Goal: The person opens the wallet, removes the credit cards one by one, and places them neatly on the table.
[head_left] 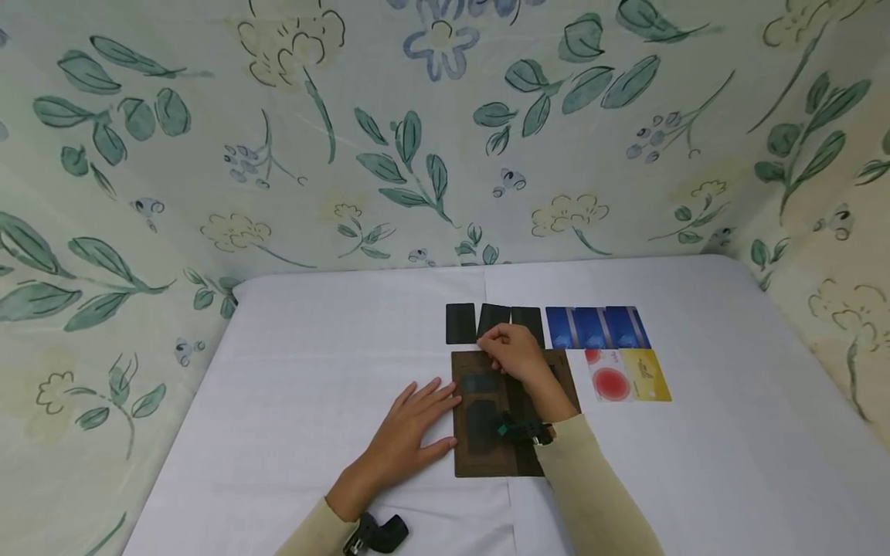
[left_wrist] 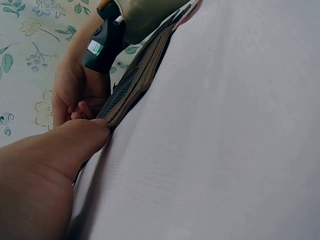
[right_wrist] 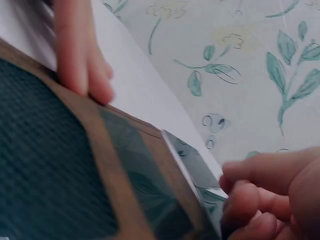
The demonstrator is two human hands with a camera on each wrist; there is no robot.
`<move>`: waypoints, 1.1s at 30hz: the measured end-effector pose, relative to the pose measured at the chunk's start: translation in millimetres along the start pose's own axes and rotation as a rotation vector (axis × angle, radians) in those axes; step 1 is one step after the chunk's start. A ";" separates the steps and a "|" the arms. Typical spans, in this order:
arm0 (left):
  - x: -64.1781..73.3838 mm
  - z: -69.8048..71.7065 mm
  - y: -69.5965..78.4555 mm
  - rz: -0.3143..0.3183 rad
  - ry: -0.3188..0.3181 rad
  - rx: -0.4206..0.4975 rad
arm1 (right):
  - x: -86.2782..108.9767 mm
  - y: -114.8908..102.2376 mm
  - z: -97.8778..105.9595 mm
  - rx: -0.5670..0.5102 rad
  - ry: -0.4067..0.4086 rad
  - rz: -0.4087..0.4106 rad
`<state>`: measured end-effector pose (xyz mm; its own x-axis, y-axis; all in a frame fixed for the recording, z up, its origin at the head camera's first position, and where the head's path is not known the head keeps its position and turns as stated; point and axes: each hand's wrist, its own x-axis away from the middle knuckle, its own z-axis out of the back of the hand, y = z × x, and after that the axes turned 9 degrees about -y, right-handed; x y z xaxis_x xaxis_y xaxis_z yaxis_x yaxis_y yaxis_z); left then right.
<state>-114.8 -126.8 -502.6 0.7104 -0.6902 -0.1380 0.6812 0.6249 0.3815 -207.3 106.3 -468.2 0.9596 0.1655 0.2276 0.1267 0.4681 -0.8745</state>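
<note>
A brown leather wallet (head_left: 483, 463) with dark pockets lies open on the table. Spread fingers of my left hand (head_left: 406, 432) press its left edge, and the thumb touches the edge in the left wrist view. Above the wallet is a row of black cards; the middle black card (head_left: 494, 313) sits slightly tilted. My right hand (head_left: 518, 355) reaches across the wallet, its curled thumb and index finger pinching at that card's near left corner, partly hidden by the hand. Another glossy black card (right_wrist: 189, 156) reflects the patterned cloth beside these fingers.
Right of the black cards stands a row of blue cards (head_left: 589, 328). Below them lie a white card with a red circle (head_left: 612, 382) and a yellow card (head_left: 647, 376). A white cloth covers the table (head_left: 313, 347); floral fabric (head_left: 431, 139) hangs behind it.
</note>
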 end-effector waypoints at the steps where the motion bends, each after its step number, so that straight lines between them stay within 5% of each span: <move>1: 0.2 -0.3 -0.1 -0.001 0.000 -0.001 | 0.9 0.3 2.9 0.006 -0.025 0.015; 8: 0.4 -0.4 -0.4 0.001 -0.004 0.007 | 8.8 -0.9 24.9 0.099 -0.207 0.123; 15: 0.7 0.0 0.4 0.010 -0.003 0.008 | 13.3 1.8 35.3 0.194 -0.351 0.110; 33: -2.1 5.0 1.4 0.015 -0.016 0.023 | 12.1 -3.2 35.2 0.259 -0.405 0.024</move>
<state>-116.3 -126.3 -497.2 0.7177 -0.6863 -0.1178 0.6659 0.6269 0.4045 -205.0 137.4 -447.5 0.7801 0.4795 0.4019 -0.0106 0.6523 -0.7578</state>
